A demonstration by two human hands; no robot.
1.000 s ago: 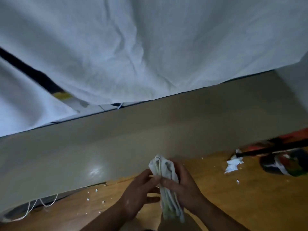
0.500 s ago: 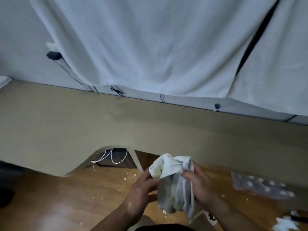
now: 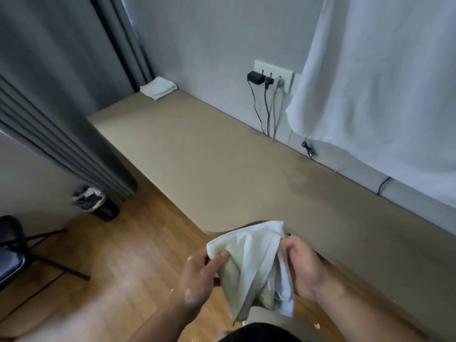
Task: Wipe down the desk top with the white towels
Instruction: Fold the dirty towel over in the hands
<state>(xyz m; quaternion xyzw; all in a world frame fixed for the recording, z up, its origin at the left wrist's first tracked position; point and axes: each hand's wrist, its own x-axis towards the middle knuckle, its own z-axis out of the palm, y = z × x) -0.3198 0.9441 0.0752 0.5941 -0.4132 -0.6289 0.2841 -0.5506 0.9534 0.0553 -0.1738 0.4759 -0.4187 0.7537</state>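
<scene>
1. Grip is shared: the white towel (image 3: 249, 262), yellow-stained, is held bunched between the left hand (image 3: 197, 280) and the right hand (image 3: 303, 270), in the air over the floor (image 3: 111, 267), just short of the near edge of the table (image 3: 209, 156).
2. One upper corner is pinched between the left hand's thumb and fingers; the gathered folds on the other side are clasped by the curled fingers of the right hand.
3. The table is seen ahead and to the right of the hands; its long axis runs from the far left corner toward the near right along the wall (image 3: 209, 45).
4. The right hand is judged the nearer to the table's front edge, so a short reach forward and down is called for.
5. A folded towel (image 3: 158, 88) is seen lying on the table's far left corner, well apart from the hands.
</scene>
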